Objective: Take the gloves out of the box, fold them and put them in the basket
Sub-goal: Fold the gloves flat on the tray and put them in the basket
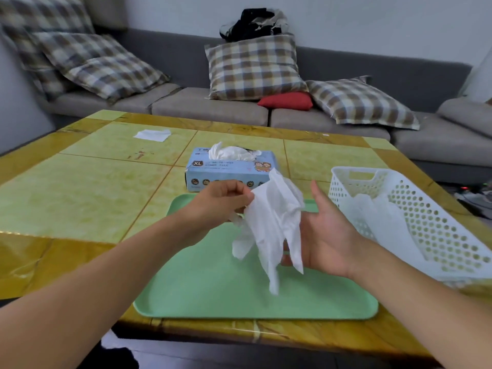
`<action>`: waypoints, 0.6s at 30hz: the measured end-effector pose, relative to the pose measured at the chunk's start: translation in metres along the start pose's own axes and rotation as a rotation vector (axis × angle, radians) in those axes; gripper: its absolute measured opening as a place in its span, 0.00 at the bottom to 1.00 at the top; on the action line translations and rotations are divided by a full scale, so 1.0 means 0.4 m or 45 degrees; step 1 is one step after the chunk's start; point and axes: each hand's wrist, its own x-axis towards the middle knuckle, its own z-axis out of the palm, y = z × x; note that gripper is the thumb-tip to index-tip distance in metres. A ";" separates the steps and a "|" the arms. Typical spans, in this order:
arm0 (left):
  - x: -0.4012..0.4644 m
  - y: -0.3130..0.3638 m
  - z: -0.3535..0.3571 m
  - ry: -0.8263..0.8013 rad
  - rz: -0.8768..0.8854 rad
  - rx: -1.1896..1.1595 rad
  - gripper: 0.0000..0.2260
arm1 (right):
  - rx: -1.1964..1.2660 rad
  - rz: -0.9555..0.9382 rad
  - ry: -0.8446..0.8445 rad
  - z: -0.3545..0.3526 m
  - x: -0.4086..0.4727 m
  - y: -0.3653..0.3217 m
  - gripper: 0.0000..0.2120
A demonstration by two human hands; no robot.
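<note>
Left hand [223, 198] pinching the white glove [271, 230] by its top edge; right hand [327, 235] spread flat behind it, above the green tray [213, 294]. Limp, thin: likely to slip or bunch mid-fold. Box [229, 169] just beyond, basket [415, 217] to the right, unobstructed.

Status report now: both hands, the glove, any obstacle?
Left hand pinches glove above green tray. Right hand open beside it. Basket at right, path unobstructed.
</note>
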 end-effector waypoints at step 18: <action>-0.012 0.035 0.048 0.007 0.235 0.068 0.21 | -0.678 -0.556 0.417 0.045 -0.012 -0.062 0.14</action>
